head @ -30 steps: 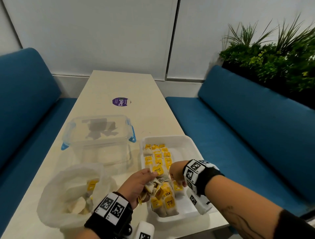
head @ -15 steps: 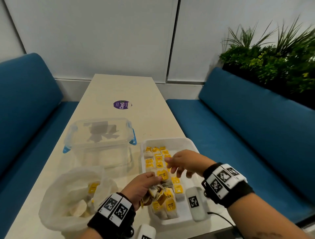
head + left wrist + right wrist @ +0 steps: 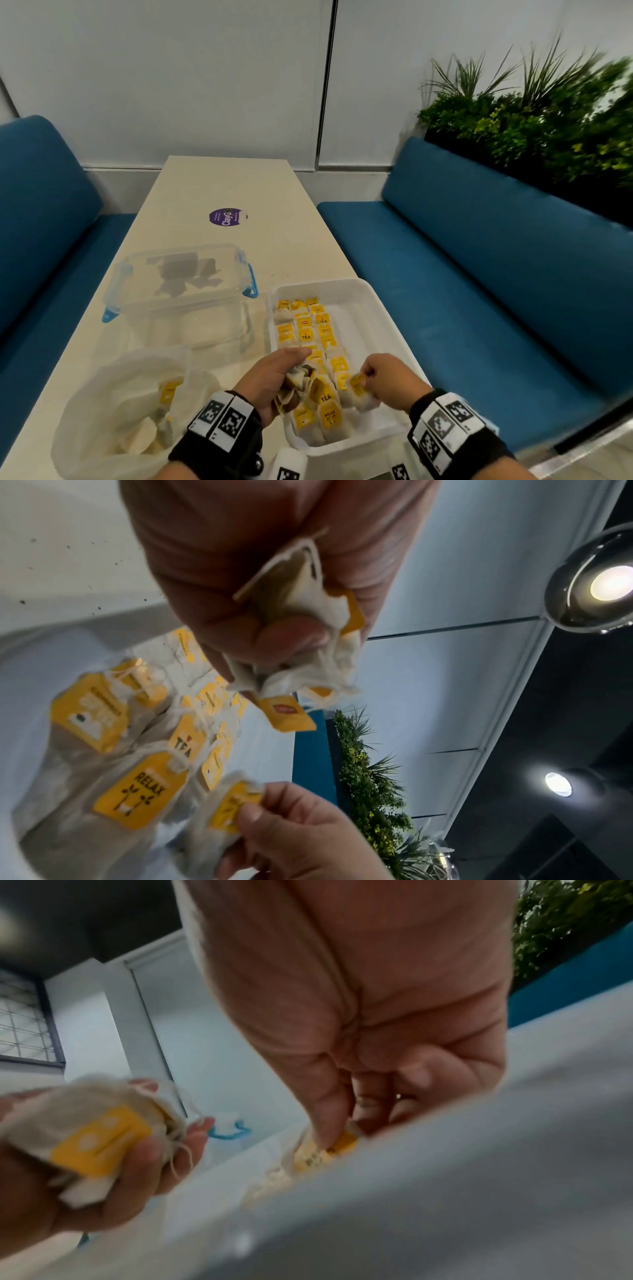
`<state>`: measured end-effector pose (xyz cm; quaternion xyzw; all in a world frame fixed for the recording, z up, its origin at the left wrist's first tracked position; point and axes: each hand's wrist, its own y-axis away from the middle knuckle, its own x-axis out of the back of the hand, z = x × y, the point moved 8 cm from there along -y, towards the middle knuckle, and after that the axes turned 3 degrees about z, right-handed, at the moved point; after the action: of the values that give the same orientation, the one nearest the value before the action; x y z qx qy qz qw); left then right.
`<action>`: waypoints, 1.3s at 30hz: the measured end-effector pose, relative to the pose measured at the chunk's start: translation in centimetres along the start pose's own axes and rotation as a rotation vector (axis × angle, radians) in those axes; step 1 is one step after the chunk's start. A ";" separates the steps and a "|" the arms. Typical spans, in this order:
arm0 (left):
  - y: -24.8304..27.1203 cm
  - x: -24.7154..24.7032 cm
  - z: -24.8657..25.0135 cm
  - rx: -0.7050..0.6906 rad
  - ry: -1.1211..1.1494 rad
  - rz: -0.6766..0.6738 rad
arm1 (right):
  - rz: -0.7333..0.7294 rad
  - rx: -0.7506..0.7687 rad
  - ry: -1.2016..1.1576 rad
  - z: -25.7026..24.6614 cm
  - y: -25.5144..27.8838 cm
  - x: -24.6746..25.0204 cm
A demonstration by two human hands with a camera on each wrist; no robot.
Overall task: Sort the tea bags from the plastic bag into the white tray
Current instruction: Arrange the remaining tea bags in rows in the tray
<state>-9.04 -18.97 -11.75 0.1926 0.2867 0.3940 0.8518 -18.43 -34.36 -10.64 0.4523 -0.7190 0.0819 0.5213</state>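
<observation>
Right hand [image 3: 388, 380] pinches tea bag [image 3: 356, 389] (tag end up).

- The tea bags [image 3: 327, 416] were soft, matt paper with glossy yellow card tags
- The white tray [image 3: 371, 301] was smooth plastic
- The plastic bag [image 3: 113, 394] looked thin, crinkled, translucent
- The worktop [image 3: 219, 185] was smooth and matt
- The clear box [image 3: 178, 284] was glossy plastic
</observation>
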 end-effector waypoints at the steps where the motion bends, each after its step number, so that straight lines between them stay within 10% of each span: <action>1: -0.2 0.1 -0.1 0.020 0.024 0.004 | -0.039 0.000 0.047 0.0 0.0 -0.7; 16: -0.8 -0.1 -1.7 0.073 0.079 -0.017 | 0.317 -0.012 -0.085 0.2 0.5 3.4; 31: 0.3 -3.8 0.0 0.038 0.118 -0.155 | -0.020 0.249 -0.503 -7.0 2.4 2.1; 39: 1.3 -5.0 0.7 -0.014 0.124 -0.262 | 0.007 0.133 -0.624 -5.1 1.3 3.1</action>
<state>-11.94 -22.13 -8.81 0.1229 0.3587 0.2926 0.8779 -16.11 -32.32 -5.40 0.4863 -0.8388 -0.0123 0.2446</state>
